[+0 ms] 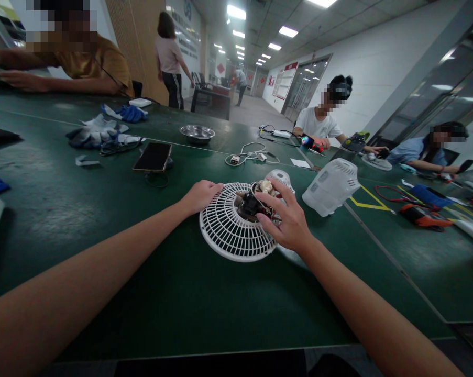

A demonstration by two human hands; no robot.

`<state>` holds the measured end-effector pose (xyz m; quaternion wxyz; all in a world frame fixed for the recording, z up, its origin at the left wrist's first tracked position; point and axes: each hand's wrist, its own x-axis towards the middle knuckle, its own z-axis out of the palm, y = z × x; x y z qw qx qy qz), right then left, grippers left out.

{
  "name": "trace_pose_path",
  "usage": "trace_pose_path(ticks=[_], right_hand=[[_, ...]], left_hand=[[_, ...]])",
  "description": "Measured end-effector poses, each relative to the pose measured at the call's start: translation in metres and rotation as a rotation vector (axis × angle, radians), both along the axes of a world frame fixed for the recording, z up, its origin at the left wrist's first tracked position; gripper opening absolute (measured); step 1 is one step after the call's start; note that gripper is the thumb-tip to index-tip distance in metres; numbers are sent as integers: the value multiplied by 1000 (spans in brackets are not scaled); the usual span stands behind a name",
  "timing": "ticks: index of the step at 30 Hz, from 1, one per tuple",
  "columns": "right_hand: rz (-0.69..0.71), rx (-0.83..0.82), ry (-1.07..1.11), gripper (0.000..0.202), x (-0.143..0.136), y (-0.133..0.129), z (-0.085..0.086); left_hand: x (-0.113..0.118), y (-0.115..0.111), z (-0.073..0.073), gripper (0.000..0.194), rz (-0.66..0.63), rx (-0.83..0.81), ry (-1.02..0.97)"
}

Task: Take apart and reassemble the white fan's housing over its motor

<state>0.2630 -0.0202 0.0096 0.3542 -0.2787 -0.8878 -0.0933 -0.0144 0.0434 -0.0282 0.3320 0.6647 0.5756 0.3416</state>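
A round white fan grille (236, 238) lies on the green table, with a dark motor (250, 205) and its pale gear part at the centre. My left hand (202, 197) is closed on the grille's upper left rim. Around the right side of the motor, my right hand (287, 217) has its fingers curved and apart at the tips; whether they press on the motor is hard to tell. Behind the right hand sits a small white vented piece (281, 179). A white plastic housing (331, 187) stands to the right.
On the green table (173, 314) are a phone (153, 157), gloves (97, 131), a metal bowl (197, 134), a white cable (246, 156) and an orange meter (422, 215). Several people are around the table and beyond.
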Motion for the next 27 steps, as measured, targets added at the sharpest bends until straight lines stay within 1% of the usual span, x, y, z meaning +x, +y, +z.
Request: trace_pose_path(ticks=[7,11,16,21,27], right_hand=[[-7,1,50,66,0,1,-2],[-5,8,68,61,0,0,1],[21,30,102,54,1,-1,3],[23,18,115,53,2,-1,4],[61,42,126,54,2,0,4]], left_hand=[[2,-3,3,44,8,-22,-36],[2,-4,4,44,11,-22,-52],[3,-6,7,42,10,-65,-72],[3,-7,8,43,4,-60,-67],[2,-5,5,44,10,-38,-52]])
